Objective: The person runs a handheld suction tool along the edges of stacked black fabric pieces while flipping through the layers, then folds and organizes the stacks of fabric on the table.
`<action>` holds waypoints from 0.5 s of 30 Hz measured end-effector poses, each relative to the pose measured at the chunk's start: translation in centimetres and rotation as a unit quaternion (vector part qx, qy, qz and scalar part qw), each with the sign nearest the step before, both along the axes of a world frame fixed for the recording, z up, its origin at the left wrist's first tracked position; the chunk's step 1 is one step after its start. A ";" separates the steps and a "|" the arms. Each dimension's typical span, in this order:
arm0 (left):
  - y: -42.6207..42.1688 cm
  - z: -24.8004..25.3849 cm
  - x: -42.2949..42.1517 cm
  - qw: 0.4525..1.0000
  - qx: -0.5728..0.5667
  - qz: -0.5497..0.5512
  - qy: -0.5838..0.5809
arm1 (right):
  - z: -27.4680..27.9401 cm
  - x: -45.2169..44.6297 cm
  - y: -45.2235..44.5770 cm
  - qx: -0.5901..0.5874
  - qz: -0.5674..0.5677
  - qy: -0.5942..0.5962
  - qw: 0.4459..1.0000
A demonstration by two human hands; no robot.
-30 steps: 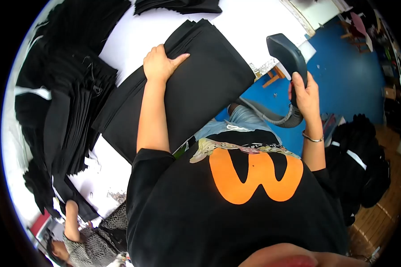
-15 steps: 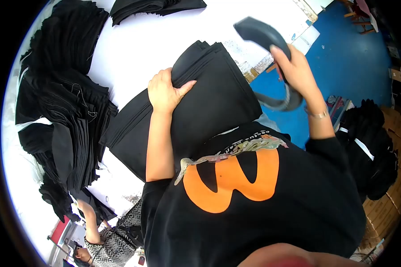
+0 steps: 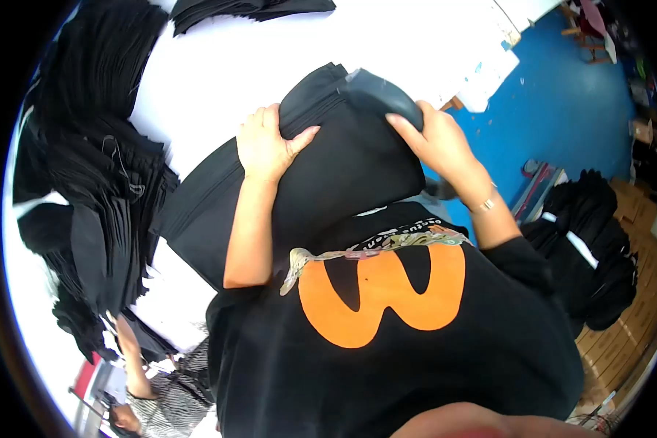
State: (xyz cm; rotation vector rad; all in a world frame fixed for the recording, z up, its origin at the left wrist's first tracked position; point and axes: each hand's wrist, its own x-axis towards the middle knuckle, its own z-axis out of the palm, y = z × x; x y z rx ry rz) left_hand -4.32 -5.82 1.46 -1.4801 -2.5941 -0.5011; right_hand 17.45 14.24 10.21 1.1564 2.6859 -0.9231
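A stack of folded black fabric (image 3: 343, 160) lies on the white table (image 3: 219, 80), partly over its front edge. My left hand (image 3: 266, 146) rests on the stack's upper left part, its thumb spread from the fingers. My right hand (image 3: 438, 142) is closed round a dark handheld tool (image 3: 379, 95) with a broad head. The tool's head is over the upper right part of the fabric; whether it touches cannot be told. A grey hose (image 3: 439, 188) shows below my right hand, partly hidden.
Piles of black cloth (image 3: 98, 168) cover the table's left side, and another pile (image 3: 252, 7) lies at the top. A co-worker (image 3: 168, 398) is at the lower left, an arm reaching to the cloth. Black bundles (image 3: 588, 252) stand at the right by the blue floor (image 3: 555, 109).
The right hand has brought the tool left and down, from beyond the table's right edge to over the fabric. The left hand has stayed on the stack. The view has shifted somewhat.
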 end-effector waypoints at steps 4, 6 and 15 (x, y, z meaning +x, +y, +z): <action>-0.7 4.6 1.4 0.989 -0.078 0.051 -0.116 | 1.3 -2.9 0.8 0.025 0.023 0.027 0.999; -1.4 6.6 1.2 0.978 -0.131 0.053 -0.153 | 2.1 -2.9 0.0 -0.107 0.025 0.078 0.991; -20.5 6.4 13.0 0.973 0.162 0.157 -0.051 | -3.7 -5.7 -0.8 0.005 0.127 0.111 0.986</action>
